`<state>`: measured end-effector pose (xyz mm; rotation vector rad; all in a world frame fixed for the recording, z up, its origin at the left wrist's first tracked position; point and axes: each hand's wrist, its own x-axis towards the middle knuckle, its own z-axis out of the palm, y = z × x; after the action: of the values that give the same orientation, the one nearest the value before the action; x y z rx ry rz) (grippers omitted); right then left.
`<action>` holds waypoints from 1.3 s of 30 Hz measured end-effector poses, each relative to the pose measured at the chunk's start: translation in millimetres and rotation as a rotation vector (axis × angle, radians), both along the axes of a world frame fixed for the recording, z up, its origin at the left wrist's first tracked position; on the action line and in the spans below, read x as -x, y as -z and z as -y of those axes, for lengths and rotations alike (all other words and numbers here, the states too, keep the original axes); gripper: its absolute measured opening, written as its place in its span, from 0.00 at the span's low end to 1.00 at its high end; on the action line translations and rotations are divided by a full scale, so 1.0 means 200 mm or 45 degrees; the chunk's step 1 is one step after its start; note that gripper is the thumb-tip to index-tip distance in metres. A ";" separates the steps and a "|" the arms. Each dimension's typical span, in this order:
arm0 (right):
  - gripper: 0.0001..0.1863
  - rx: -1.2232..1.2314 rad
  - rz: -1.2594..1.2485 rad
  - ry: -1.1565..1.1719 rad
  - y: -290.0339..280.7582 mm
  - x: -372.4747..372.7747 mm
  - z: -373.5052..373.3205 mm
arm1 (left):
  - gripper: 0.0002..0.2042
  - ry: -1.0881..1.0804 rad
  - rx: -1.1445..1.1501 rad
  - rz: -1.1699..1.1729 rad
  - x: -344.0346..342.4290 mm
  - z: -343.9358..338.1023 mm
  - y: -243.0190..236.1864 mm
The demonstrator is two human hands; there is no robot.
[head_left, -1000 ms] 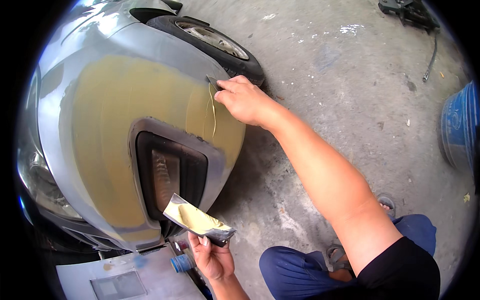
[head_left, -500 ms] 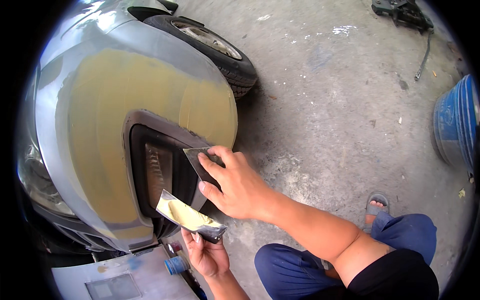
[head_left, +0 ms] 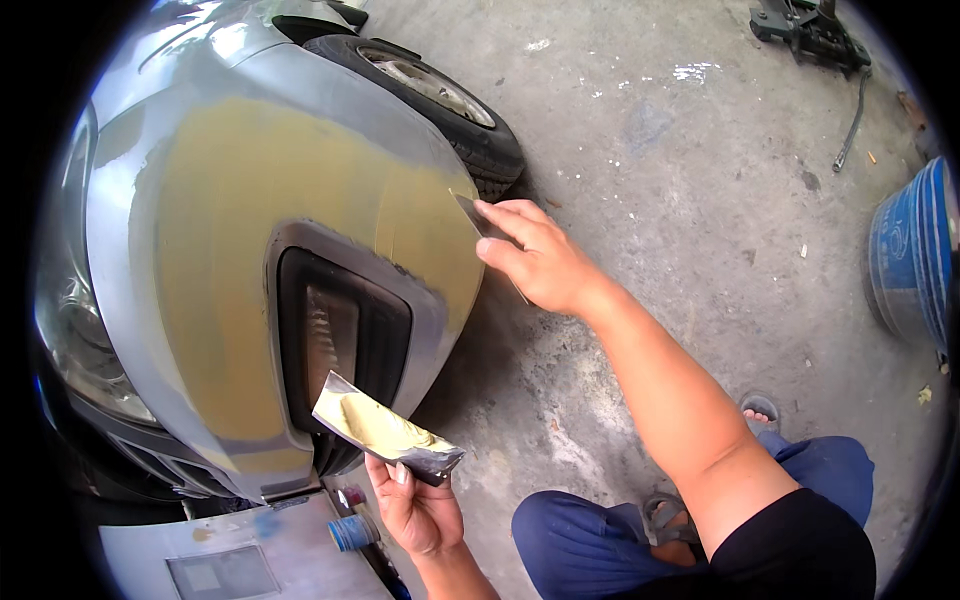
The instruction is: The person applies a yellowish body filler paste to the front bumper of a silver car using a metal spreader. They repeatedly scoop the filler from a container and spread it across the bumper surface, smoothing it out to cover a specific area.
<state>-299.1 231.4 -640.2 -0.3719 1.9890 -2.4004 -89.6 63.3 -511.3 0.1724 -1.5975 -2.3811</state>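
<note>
My left hand (head_left: 420, 515) pinches a flat putty knife (head_left: 440, 463) with fingers and thumb at its lower edge. A thick heap of pale yellow putty (head_left: 375, 425) lies on that blade. My right hand (head_left: 545, 258) grips a second thin putty spreader (head_left: 484, 227), seen nearly edge-on. Its upper corner meets the right edge of the car bumper (head_left: 300, 165), near the front wheel. A broad coat of yellowish putty covers the grey bumper around the fog light recess (head_left: 335, 330). Whether the spreader's whole edge touches the bumper is hard to tell.
The front tyre (head_left: 485, 150) stands just beyond the bumper. A blue bucket (head_left: 910, 250) is at the right, and a black jack (head_left: 810, 35) lies at the far right. At the lower left are a grey panel (head_left: 150, 550) and a small blue can (head_left: 352, 532).
My right hand has moved up and away from beside the fog light to the bumper's right edge, carrying the spreader. My left hand stays nearly still with the putty-loaded knife.
</note>
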 end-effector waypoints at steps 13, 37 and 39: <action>0.34 -0.147 0.011 -0.072 -0.36 0.18 0.09 | 0.26 -0.091 0.059 0.052 -0.12 0.07 -0.02; 0.28 0.109 -0.087 -0.210 0.12 -0.19 -0.01 | 0.26 0.041 -0.043 -0.108 -0.01 0.04 -0.01; 0.32 0.085 0.219 0.019 0.18 0.00 0.03 | 0.26 0.026 -0.063 -0.071 -0.02 0.04 0.02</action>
<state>-299.7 226.1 -676.0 -0.1446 1.8503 -2.4203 -84.9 55.3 -514.5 0.0995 -1.5234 -2.4203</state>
